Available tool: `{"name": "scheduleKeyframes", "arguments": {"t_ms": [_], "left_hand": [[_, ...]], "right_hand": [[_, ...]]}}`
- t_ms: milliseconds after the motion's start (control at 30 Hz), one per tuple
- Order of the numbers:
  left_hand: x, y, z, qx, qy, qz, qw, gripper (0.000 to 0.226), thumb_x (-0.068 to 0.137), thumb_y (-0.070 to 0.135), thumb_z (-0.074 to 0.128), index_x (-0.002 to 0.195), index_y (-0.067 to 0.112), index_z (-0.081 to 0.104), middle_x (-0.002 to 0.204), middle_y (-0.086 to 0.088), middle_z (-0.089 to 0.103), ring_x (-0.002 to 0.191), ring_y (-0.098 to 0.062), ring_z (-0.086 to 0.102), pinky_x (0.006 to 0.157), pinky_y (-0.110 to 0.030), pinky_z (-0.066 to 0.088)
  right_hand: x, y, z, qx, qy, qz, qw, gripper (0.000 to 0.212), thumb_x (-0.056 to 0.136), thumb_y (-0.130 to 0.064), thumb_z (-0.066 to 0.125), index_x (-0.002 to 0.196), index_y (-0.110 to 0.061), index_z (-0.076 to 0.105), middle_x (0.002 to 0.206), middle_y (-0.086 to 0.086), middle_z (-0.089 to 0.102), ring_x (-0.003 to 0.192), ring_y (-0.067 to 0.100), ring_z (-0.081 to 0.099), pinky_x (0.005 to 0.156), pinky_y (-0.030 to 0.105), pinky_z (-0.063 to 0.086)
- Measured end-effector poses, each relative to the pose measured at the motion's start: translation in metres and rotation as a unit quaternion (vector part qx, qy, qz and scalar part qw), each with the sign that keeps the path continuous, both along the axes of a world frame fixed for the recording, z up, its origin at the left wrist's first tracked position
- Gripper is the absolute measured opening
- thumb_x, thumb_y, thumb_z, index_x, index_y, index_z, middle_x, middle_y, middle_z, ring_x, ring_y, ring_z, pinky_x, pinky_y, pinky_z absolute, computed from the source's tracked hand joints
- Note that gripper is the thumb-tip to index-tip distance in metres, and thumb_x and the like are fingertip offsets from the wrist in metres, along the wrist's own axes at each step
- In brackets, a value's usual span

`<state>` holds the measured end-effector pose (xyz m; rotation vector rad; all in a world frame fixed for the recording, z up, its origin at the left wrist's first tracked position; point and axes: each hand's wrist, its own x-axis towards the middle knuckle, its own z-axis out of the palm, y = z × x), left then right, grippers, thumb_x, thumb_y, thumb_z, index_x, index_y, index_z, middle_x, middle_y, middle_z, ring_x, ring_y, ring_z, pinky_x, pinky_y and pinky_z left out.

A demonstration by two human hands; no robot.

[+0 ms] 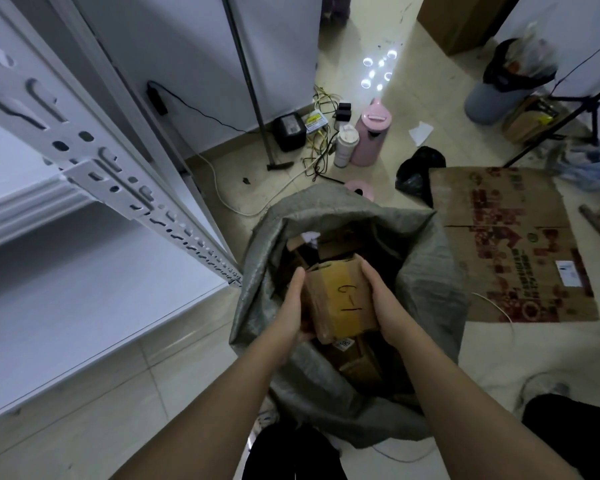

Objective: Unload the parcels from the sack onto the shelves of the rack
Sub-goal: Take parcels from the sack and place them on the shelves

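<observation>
Both hands clasp one cardboard parcel [342, 299] between them: the left hand [293, 308] wraps its left side with the fingers curled under, and the right hand [383, 301] presses its right side with the thumb along the upper edge. The parcel is taped over its top, has "6-1" written on it in marker, and sits in the open mouth of the grey woven sack [426, 282], just above the other parcels [355, 358] still packed inside. The sack stands on the tiled floor [118, 403] between the person's legs.

The white rack [125, 188] rises to the left, its slotted upright post close beside the sack's left edge and its low shelf [94, 289] lying level next to it. A flattened cardboard sheet [513, 244] lies on the floor touching the sack's right side. Beyond the sack stand a pink kettle [371, 133], a white tumbler [345, 145], a black box [290, 128] and a tangle of cables [321, 147] near the wall. A black bag [418, 171] lies by the cardboard's far corner. A grey bin [492, 98] and a tripod leg [561, 123] stand farther right.
</observation>
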<state>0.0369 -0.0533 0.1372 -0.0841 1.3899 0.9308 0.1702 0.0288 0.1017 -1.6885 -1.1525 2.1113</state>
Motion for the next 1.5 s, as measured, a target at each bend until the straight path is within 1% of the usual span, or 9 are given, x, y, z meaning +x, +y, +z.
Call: {"name": "scheduleKeyframes", "arguments": {"t_ms": [200,367,500,600,733,1067,1167,1367,1500], "left_hand": [[-0.023,0.0,-0.017,-0.114,-0.094,-0.017,0.989,0.074,0.077,0.078,0.045,0.105,0.012,0.062,0.099,-0.014,0.067,0.096,-0.032,0.06,0.086,-0.044,0.05],[-0.021,-0.004,-0.025,-0.151,-0.133,-0.062,0.978,0.076,0.069,0.078,0.057,0.105,0.012,0.064,0.099,-0.018,0.069,0.098,-0.035,0.062,0.084,-0.045,0.051],[-0.014,-0.005,-0.029,-0.175,-0.116,-0.058,0.976,0.071,0.071,0.072,0.061,0.106,0.011,0.062,0.099,-0.018,0.067,0.094,-0.033,0.061,0.074,-0.041,0.052],[-0.009,-0.003,-0.033,-0.177,-0.092,-0.033,0.979,0.064,0.076,0.07,0.056,0.102,0.012,0.063,0.096,-0.016,0.066,0.093,-0.031,0.06,0.077,-0.04,0.051],[-0.007,-0.004,-0.023,-0.17,-0.041,-0.042,0.984,0.063,0.075,0.073,0.053,0.1,0.016,0.064,0.094,-0.014,0.068,0.093,-0.03,0.06,0.088,-0.04,0.049],[-0.022,-0.049,0.076,-0.159,-0.006,-0.051,0.986,0.101,0.049,0.093,0.049,0.111,0.016,0.069,0.104,-0.016,0.071,0.102,-0.035,0.063,0.084,-0.047,0.049],[-0.031,-0.071,0.105,-0.137,0.014,0.004,0.991,0.083,0.068,0.084,0.048,0.106,0.014,0.068,0.099,-0.017,0.07,0.096,-0.034,0.062,0.086,-0.046,0.049],[-0.062,-0.136,0.129,-0.094,0.043,0.119,0.988,0.065,0.084,0.071,0.042,0.111,0.014,0.059,0.099,-0.018,0.066,0.089,-0.033,0.062,0.063,-0.037,0.05],[-0.089,-0.197,0.134,-0.043,0.052,0.213,0.975,0.082,0.07,0.078,0.05,0.129,0.021,0.047,0.114,-0.02,0.062,0.097,-0.04,0.064,0.079,-0.056,0.055]], "right_hand": [[-0.024,0.023,0.013,0.13,-0.085,0.262,0.953,0.037,0.102,-0.027,0.036,0.13,-0.045,0.051,0.144,-0.007,0.044,0.121,0.013,0.044,0.097,0.028,0.035],[-0.039,0.025,0.02,0.191,-0.141,0.404,0.883,0.036,0.098,-0.024,0.042,0.127,-0.039,0.06,0.139,-0.007,0.052,0.123,0.016,0.047,0.102,0.035,0.038],[-0.032,0.015,0.002,0.192,-0.139,0.288,0.928,0.032,0.095,-0.021,0.043,0.105,-0.036,0.07,0.118,-0.008,0.064,0.109,0.013,0.055,0.094,0.035,0.047],[-0.022,0.002,-0.009,0.22,-0.192,0.07,0.954,0.03,0.096,-0.023,0.046,0.122,-0.03,0.059,0.124,-0.005,0.06,0.115,0.016,0.053,0.097,0.036,0.045],[-0.008,-0.018,-0.009,-0.123,-0.119,-0.129,0.977,0.059,0.079,-0.064,0.054,0.129,-0.032,0.052,0.12,0.013,0.062,0.108,0.033,0.059,0.095,0.05,0.047],[-0.017,-0.043,0.099,-0.196,-0.069,0.022,0.978,0.06,0.077,-0.064,0.056,0.113,-0.016,0.065,0.095,0.014,0.069,0.09,0.031,0.062,0.069,0.033,0.05],[-0.036,-0.058,0.13,-0.181,-0.076,0.059,0.979,0.053,0.077,-0.059,0.058,0.104,-0.014,0.066,0.092,0.015,0.068,0.085,0.031,0.062,0.067,0.033,0.05],[-0.087,-0.114,0.171,-0.147,-0.081,0.096,0.981,0.069,0.057,-0.06,0.071,0.11,-0.016,0.066,0.103,0.016,0.07,0.095,0.034,0.066,0.084,0.049,0.054],[-0.116,-0.17,0.198,-0.094,-0.077,0.143,0.982,0.061,0.07,-0.063,0.065,0.108,-0.014,0.067,0.103,0.016,0.071,0.096,0.033,0.066,0.088,0.045,0.054]]}}
